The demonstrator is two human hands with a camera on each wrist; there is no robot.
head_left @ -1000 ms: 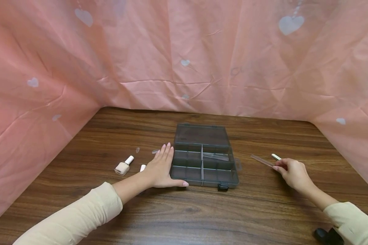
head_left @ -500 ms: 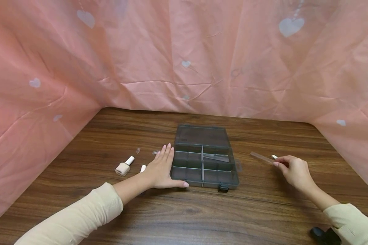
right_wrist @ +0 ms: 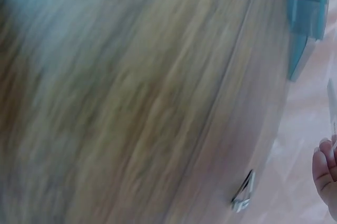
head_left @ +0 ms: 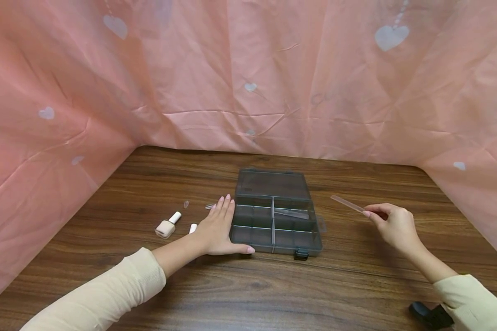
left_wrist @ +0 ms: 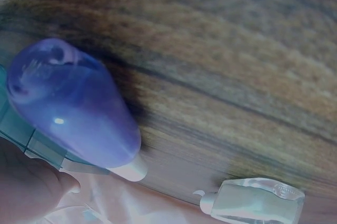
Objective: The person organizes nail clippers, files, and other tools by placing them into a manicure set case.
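Note:
My right hand pinches one end of a slim, pale, see-through nail file between thumb and fingers. The file points left, toward a grey translucent divided box. Along the box's left side lies my left hand, fingers straight and spread, thumb along the front edge. A similar slim strip rests in a right-hand compartment of the box. In the right wrist view, a small metal nail clipper lies on the table near the right hand; from the head it is hidden behind that hand.
Left of the box stand a pale nail polish bottle with a white cap, a small clear nail tip and a small clear piece. A purple bottle shows in the left wrist view. Pink cloth surrounds the table.
My right hand has lifted the nail file and moved it slightly back and left, toward the box. The clipper has passed out of sight behind the hand. My left hand has stayed put.

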